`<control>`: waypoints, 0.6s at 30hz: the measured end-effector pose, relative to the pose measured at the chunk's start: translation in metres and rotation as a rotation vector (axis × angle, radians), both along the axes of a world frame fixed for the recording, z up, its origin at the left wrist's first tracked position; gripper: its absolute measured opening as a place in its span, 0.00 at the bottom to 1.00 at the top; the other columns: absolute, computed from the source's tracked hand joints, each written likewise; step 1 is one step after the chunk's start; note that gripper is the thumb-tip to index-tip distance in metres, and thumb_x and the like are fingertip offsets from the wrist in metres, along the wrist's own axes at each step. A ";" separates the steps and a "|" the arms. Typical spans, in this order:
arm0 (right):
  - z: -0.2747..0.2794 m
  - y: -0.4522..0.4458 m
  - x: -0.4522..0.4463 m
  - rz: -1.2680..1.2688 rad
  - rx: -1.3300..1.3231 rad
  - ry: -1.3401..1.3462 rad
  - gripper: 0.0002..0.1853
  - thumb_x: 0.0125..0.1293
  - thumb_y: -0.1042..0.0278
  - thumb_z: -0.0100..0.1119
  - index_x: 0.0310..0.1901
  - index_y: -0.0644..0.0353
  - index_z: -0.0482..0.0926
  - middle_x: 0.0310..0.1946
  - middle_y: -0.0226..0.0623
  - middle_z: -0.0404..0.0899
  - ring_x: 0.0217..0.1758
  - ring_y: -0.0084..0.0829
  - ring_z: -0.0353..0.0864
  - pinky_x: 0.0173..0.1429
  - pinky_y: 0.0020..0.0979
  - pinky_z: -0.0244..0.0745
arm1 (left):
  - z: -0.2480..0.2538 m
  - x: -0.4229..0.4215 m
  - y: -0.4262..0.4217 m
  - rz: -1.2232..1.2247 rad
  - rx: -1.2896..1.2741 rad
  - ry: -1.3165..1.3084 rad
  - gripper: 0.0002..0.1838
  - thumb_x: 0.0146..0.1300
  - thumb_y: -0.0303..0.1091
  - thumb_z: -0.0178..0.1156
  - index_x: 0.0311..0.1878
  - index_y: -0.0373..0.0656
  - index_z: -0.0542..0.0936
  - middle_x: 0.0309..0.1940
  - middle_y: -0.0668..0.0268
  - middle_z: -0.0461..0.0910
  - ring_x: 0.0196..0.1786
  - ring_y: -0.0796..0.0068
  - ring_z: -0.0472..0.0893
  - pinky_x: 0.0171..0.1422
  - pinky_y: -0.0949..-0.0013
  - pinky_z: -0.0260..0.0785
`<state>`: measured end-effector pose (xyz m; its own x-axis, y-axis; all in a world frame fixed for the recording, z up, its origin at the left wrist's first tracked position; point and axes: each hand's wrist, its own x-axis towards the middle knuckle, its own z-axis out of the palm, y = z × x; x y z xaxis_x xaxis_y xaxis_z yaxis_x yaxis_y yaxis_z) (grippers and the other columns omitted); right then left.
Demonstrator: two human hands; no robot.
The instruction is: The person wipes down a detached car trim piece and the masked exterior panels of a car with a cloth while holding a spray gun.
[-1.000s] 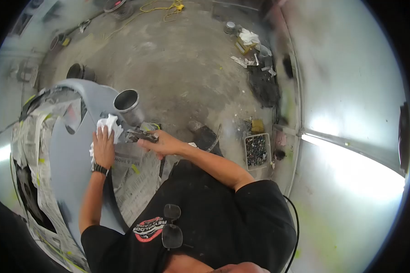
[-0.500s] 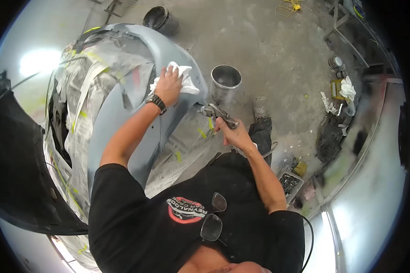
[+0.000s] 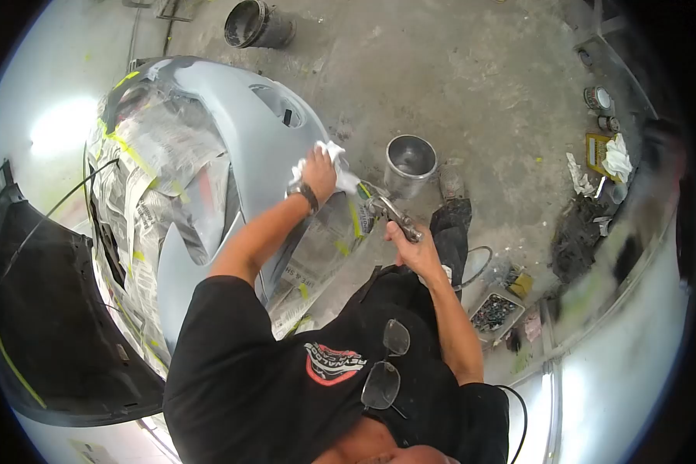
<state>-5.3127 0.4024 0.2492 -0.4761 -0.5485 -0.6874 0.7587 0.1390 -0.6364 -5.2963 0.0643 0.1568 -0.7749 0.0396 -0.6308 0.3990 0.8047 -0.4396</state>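
Observation:
My left hand (image 3: 318, 172), with a dark watch at the wrist, presses a crumpled white cloth (image 3: 343, 180) against the edge of a grey car body panel (image 3: 232, 108). The cloth is bunched under and around the fingers. My right hand (image 3: 414, 249) is closed round a metal spray gun (image 3: 397, 216), its front end pointing toward the panel's edge. Just beyond the gun appears an open metal cup (image 3: 407, 184); whether it is attached cannot be made out. Newspaper masking (image 3: 325, 224) with yellow-green tape lies below the panel.
A dark bucket (image 3: 274, 29) is on the concrete floor at the top. To the left, a black panel (image 3: 62, 325) leans out beside the car. Cans, a yellow box (image 3: 595, 151) and white paper lie at right, and a bin of small items (image 3: 496, 313) sits nearer me.
My left hand and the cloth have moved down and right along the panel, uncovering a recess higher up. My right hand with the gun and the cup have shifted right and down. The view has shifted too.

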 end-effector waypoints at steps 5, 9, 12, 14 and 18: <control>-0.024 0.008 -0.013 0.027 0.041 -0.018 0.31 0.71 0.38 0.63 0.48 0.66 0.82 0.22 0.29 0.72 0.19 0.23 0.75 0.25 0.30 0.72 | 0.034 -0.130 -0.018 0.448 -0.107 -0.193 0.22 0.73 0.38 0.49 0.59 0.39 0.85 0.65 0.46 0.80 0.73 0.42 0.72 0.78 0.39 0.51; -0.044 0.011 -0.007 -0.034 0.043 -0.030 0.31 0.72 0.37 0.63 0.45 0.66 0.82 0.24 0.29 0.74 0.19 0.23 0.74 0.25 0.28 0.72 | -0.022 -0.058 -0.009 0.014 -0.312 -0.021 0.25 0.74 0.36 0.46 0.66 0.35 0.80 0.72 0.43 0.73 0.76 0.42 0.69 0.78 0.43 0.53; -0.046 0.011 -0.009 -0.047 0.028 -0.078 0.32 0.70 0.35 0.64 0.45 0.66 0.82 0.25 0.29 0.76 0.19 0.22 0.74 0.24 0.28 0.71 | -0.037 0.020 0.023 -0.061 -0.125 0.011 0.25 0.74 0.36 0.46 0.67 0.32 0.77 0.70 0.39 0.72 0.73 0.41 0.70 0.77 0.40 0.56; -0.048 0.012 -0.011 -0.020 0.022 -0.101 0.31 0.71 0.39 0.64 0.52 0.66 0.83 0.23 0.27 0.72 0.21 0.21 0.73 0.25 0.28 0.72 | -0.040 0.021 0.025 -0.052 0.025 0.016 0.24 0.74 0.36 0.46 0.65 0.31 0.77 0.68 0.37 0.73 0.72 0.39 0.71 0.76 0.39 0.58; -0.061 0.012 -0.015 -0.043 -0.012 -0.139 0.29 0.71 0.42 0.67 0.55 0.65 0.84 0.25 0.29 0.75 0.23 0.21 0.73 0.27 0.28 0.73 | -0.064 -0.035 -0.020 -0.129 -0.081 -0.062 0.23 0.73 0.37 0.47 0.62 0.35 0.80 0.62 0.42 0.78 0.69 0.39 0.73 0.75 0.40 0.60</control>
